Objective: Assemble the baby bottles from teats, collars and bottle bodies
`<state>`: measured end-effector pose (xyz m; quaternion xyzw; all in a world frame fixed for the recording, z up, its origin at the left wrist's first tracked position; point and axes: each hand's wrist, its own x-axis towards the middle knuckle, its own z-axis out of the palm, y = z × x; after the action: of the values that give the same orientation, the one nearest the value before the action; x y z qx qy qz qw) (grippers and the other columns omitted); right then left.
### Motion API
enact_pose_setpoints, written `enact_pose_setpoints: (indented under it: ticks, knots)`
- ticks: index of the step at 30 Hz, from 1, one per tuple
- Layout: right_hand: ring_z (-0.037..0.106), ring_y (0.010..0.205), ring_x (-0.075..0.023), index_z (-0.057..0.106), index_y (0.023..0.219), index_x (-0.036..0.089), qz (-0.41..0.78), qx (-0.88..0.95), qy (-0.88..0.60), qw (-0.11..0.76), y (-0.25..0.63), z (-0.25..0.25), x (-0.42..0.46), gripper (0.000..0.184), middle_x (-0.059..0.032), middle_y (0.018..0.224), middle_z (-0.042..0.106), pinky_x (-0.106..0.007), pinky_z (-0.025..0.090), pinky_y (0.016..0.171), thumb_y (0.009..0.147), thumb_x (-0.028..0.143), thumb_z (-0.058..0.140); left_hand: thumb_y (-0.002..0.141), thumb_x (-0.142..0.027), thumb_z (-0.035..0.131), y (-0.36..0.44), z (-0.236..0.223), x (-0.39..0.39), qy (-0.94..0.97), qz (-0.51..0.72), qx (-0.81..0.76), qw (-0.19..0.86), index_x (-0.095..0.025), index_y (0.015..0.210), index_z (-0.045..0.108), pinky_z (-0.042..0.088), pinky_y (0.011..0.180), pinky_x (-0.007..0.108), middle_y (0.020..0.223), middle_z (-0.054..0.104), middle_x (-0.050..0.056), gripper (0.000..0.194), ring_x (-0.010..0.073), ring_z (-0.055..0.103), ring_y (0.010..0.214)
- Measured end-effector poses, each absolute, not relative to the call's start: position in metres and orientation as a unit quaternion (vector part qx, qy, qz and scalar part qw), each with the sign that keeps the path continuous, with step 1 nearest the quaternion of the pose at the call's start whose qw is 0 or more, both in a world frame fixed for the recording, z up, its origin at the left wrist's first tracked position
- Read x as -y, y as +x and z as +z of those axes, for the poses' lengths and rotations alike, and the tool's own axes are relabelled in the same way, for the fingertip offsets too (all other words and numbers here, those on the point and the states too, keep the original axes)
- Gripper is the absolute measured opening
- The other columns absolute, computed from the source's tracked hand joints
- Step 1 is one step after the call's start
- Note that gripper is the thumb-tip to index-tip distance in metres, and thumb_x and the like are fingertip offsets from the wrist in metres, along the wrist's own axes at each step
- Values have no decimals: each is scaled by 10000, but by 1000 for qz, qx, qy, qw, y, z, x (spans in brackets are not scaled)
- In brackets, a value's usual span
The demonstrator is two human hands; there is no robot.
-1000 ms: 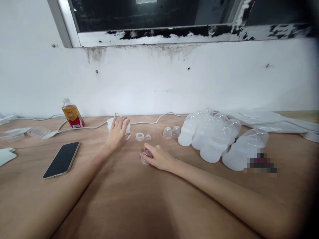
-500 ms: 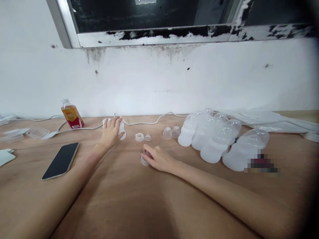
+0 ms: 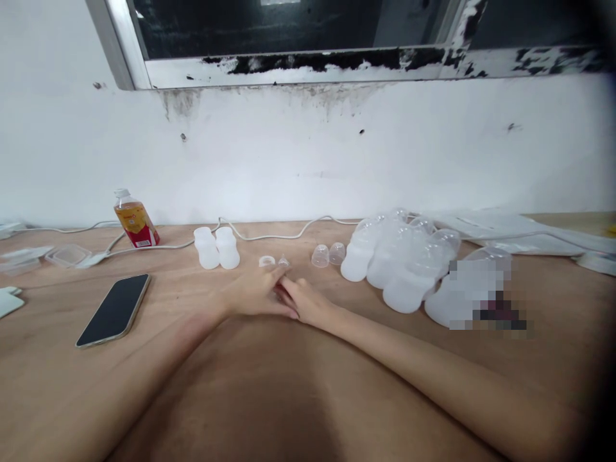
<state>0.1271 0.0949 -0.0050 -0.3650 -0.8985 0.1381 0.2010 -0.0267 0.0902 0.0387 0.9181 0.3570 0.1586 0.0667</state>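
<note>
Unfortunately, the yellow-and-red-labelled plastic bottle [image 3: 137,219], far left, is illegible; bare left hand [image 3: 255,293] and bare right hand [image 3: 308,301] meet, grips hidden, cannot tell; clear pointed plastic teat [image 3: 283,260] just beyond

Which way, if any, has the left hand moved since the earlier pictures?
Yes: judged against the phone, the left hand has moved right and nearer the person, from the white bottles to the right hand.
</note>
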Motion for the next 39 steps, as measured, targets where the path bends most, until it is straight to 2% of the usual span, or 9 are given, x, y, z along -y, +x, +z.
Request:
enact_pose_setpoints:
  ticks: [6, 8, 11, 13, 17, 21, 25, 32, 39]
  knots:
    - [526, 622, -127, 465, 893, 150, 165, 904, -328, 220, 131, -3, -100, 137, -64, 779, 588, -238, 368, 571, 818, 167, 352, 631, -391, 614, -20, 43, -87, 907, 94, -401, 93, -154, 1228, 304, 425, 644, 268, 866, 592, 50, 714, 206, 560, 807]
    - [505, 579, -105, 447, 853, 164, 217, 900, -299, 233, 135, -2, -105, 99, -23, 704, 565, -225, 370, 556, 825, 197, 357, 620, -347, 626, -21, 45, -88, 899, 73, -419, 102, -152, 1225, 299, 422, 621, 255, 856, 598, 43, 715, 195, 566, 776]
    - [418, 446, -76, 411, 830, 183, 277, 861, -324, 276, 147, -3, -114, 152, 56, 529, 449, -199, 343, 479, 848, 304, 321, 617, -294, 625, -31, 45, -95, 899, 56, -422, 104, -163, 1237, 262, 418, 618, 243, 894, 607, 39, 730, 188, 570, 778]
    - [403, 447, -81, 426, 829, 188, 220, 838, -391, 311, 156, -5, -122, 181, 67, 511, 410, -202, 335, 478, 823, 360, 369, 639, -264, 601, -44, 43, -104, 895, 52, -434, 94, -172, 1235, 258, 420, 652, 239, 928, 611, 37, 694, 187, 566, 830]
    - [487, 605, -130, 492, 879, 182, 54, 797, -515, 311, 166, -12, -138, 203, 15, 620, 500, -244, 366, 591, 764, 348, 475, 672, -203, 541, -67, 34, -121, 877, 47, -477, 18, -172, 1135, 381, 430, 660, 238, 984, 588, 68, 491, 185, 577, 844]
    - [529, 724, -170, 448, 1034, 148, 36, 782, -545, 299, 164, -18, -146, 303, -44, 760, 568, -275, 372, 670, 768, 290, 477, 705, -132, 466, -67, 21, -127, 859, 77, -504, -33, -145, 1098, 403, 432, 698, 303, 1048, 539, 128, 398, 235, 561, 901]
    - [542, 754, -180, 399, 1089, 143, 25, 781, -555, 285, 161, -18, -146, 341, -63, 801, 584, -271, 376, 670, 774, 249, 476, 750, -70, 353, -57, 9, -124, 850, 102, -512, -64, -147, 1115, 389, 446, 690, 321, 1013, 545, 126, 375, 224, 576, 858]
    - [534, 785, -175, 422, 979, 138, 0, 786, -556, 271, 160, -18, -145, 199, -77, 853, 573, -259, 372, 665, 791, 202, 416, 796, -80, 292, -55, -4, -128, 859, 138, -487, -82, -113, 1165, 368, 406, 853, 338, 1114, 499, 142, 378, 214, 511, 1006]
    - [534, 761, -145, 514, 892, 186, -24, 822, -522, 225, 157, -15, -137, 153, -42, 896, 561, -239, 360, 637, 802, 221, 395, 835, -234, 324, -59, -14, -134, 864, 170, -468, -74, -125, 1213, 351, 332, 954, 346, 1280, 378, 126, 394, 210, 402, 1145]
